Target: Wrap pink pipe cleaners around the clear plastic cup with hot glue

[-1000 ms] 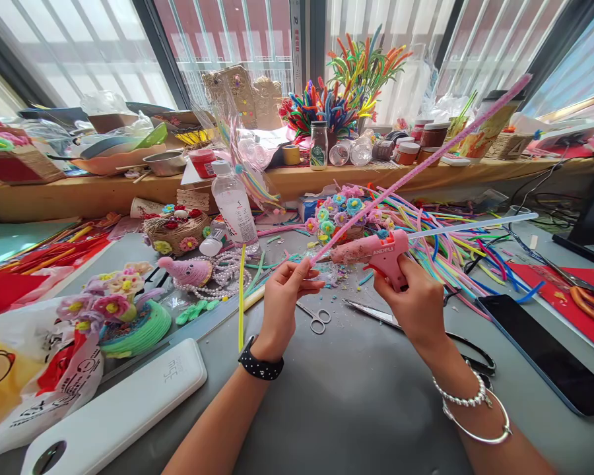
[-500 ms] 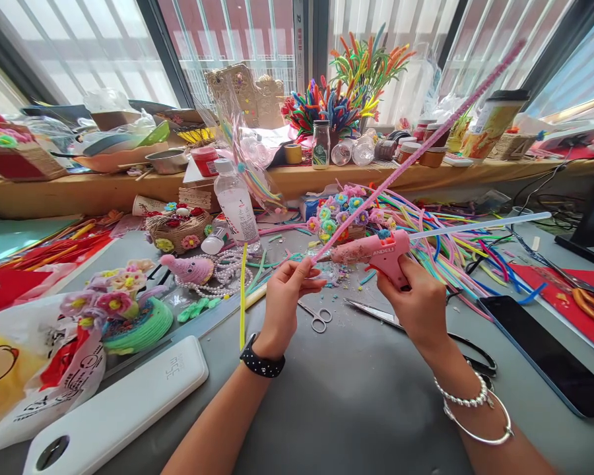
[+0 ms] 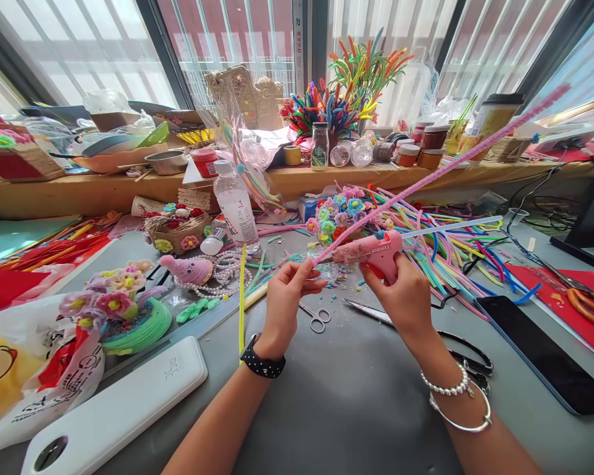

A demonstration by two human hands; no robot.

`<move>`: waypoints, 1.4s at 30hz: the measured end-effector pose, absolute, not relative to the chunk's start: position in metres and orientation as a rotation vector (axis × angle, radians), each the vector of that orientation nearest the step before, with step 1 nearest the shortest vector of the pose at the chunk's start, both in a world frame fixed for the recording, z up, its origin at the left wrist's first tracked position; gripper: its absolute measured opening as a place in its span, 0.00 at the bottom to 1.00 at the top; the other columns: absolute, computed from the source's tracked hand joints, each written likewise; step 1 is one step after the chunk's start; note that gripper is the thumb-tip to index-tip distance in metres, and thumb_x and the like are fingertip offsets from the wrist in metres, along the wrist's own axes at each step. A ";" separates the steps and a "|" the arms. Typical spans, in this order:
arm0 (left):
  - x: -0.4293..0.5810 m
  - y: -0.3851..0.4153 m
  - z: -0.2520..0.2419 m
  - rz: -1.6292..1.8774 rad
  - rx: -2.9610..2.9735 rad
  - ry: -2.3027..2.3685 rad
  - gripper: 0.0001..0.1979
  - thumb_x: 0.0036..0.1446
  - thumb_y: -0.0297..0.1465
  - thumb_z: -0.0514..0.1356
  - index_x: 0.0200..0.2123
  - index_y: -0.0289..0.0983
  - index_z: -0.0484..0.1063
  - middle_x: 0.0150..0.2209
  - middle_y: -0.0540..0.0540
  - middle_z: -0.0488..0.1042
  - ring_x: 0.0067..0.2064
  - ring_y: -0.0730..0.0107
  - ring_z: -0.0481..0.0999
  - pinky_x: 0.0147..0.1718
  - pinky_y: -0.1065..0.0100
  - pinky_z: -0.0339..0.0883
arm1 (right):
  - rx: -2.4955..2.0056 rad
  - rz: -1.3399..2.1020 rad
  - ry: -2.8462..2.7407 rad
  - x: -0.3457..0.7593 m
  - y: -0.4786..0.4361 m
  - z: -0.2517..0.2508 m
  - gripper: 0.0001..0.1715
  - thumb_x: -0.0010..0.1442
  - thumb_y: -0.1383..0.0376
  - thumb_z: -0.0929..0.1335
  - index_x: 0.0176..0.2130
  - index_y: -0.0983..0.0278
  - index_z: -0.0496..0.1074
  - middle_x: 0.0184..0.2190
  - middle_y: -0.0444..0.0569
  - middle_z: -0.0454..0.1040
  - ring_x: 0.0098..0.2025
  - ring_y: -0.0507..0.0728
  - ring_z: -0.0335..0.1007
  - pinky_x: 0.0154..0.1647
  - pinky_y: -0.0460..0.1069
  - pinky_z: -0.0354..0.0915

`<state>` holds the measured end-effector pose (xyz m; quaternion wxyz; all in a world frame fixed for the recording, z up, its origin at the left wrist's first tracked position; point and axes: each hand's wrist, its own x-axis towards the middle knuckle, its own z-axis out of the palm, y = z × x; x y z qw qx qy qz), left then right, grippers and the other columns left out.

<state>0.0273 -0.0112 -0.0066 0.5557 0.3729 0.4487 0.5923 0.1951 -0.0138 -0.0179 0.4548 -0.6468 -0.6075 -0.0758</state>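
Observation:
My left hand pinches the near end of a long pink pipe cleaner, which slants up to the far right. Wrapped round the handle of a pink hot glue gun is my right hand. The gun's nozzle points left and meets the pipe cleaner right by my left fingertips; whether it touches is too small to tell. A clear glue stick sticks out of the gun's back. Below the hands lie small scissors and larger black-handled scissors, partly behind my right wrist.
A white power bank lies front left, a phone at right. Behind the hands are a flower basket, loose pipe cleaners and a plastic bottle. Jars and pots crowd the ledge at the back.
My right hand and the glue gun have moved left, closer to my left hand. The pipe cleaner's far end has swung down and to the right. My left hand stays put.

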 end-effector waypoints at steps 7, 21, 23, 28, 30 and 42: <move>0.026 -0.010 -0.008 1.399 0.884 1.045 0.14 0.45 0.38 0.65 0.24 0.34 0.67 0.25 0.50 0.75 0.24 0.74 0.76 0.26 0.73 0.68 | -1.568 -0.226 -1.519 0.196 -0.013 -0.019 0.14 0.51 0.55 0.66 0.26 0.62 0.63 0.17 0.41 0.59 0.18 0.53 0.54 0.20 0.47 0.51; 0.027 -0.011 -0.006 1.395 0.853 1.048 0.14 0.44 0.38 0.66 0.23 0.34 0.67 0.25 0.50 0.74 0.24 0.73 0.77 0.26 0.73 0.68 | -1.522 -0.257 -1.545 0.197 -0.016 -0.015 0.11 0.50 0.60 0.66 0.23 0.61 0.58 0.15 0.38 0.55 0.17 0.50 0.48 0.19 0.46 0.49; 0.027 -0.011 -0.006 1.400 0.848 1.047 0.14 0.44 0.39 0.65 0.24 0.34 0.67 0.25 0.50 0.75 0.24 0.73 0.77 0.26 0.72 0.68 | -1.521 -0.259 -1.543 0.197 -0.016 -0.015 0.11 0.50 0.60 0.65 0.23 0.61 0.58 0.15 0.38 0.55 0.17 0.50 0.48 0.19 0.46 0.49; 0.027 -0.011 -0.006 1.397 0.840 1.038 0.15 0.44 0.39 0.65 0.24 0.35 0.66 0.25 0.51 0.75 0.23 0.73 0.76 0.25 0.72 0.68 | -1.519 -0.256 -1.538 0.197 -0.016 -0.015 0.12 0.50 0.61 0.65 0.22 0.60 0.57 0.15 0.38 0.55 0.17 0.50 0.48 0.19 0.46 0.49; 0.027 -0.010 -0.006 1.395 0.836 1.030 0.14 0.44 0.39 0.65 0.24 0.35 0.66 0.24 0.51 0.75 0.23 0.73 0.76 0.25 0.73 0.68 | -1.519 -0.253 -1.543 0.198 -0.016 -0.015 0.11 0.50 0.61 0.65 0.23 0.60 0.57 0.15 0.38 0.55 0.17 0.50 0.48 0.19 0.46 0.49; 0.027 -0.011 -0.007 1.393 0.848 1.032 0.16 0.43 0.40 0.66 0.24 0.35 0.66 0.25 0.50 0.75 0.24 0.72 0.77 0.27 0.71 0.68 | -1.522 -0.285 -1.550 0.199 -0.017 -0.016 0.12 0.52 0.60 0.65 0.23 0.61 0.59 0.15 0.39 0.56 0.17 0.51 0.48 0.19 0.47 0.49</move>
